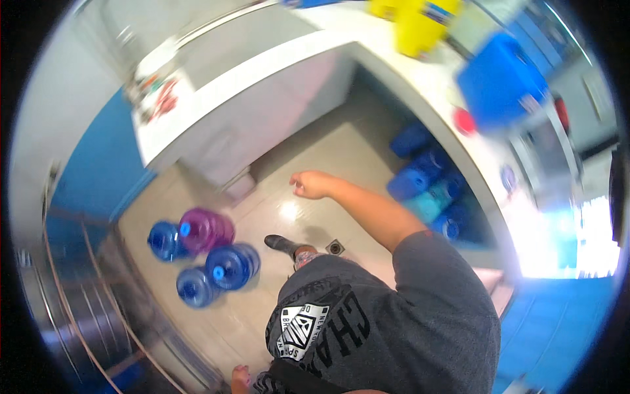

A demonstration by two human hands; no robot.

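Note:
My right hand reaches out over the tiled floor, its fingers loosely bent and apart, with nothing seen in them. Low in the picture, my left hand hangs beside my body; it is small and smeared, so its grip does not show. Large water jugs stand on the floor to the left: a purple jug, a blue jug with a light blue cap, and two more blue ones behind and beside them. Both hands are apart from the jugs.
A white counter bends around the far and right sides. Several blue jugs lie beneath it. On top are a yellow container and a blue box-like container. A wire rack stands at left; a floor drain lies near my foot.

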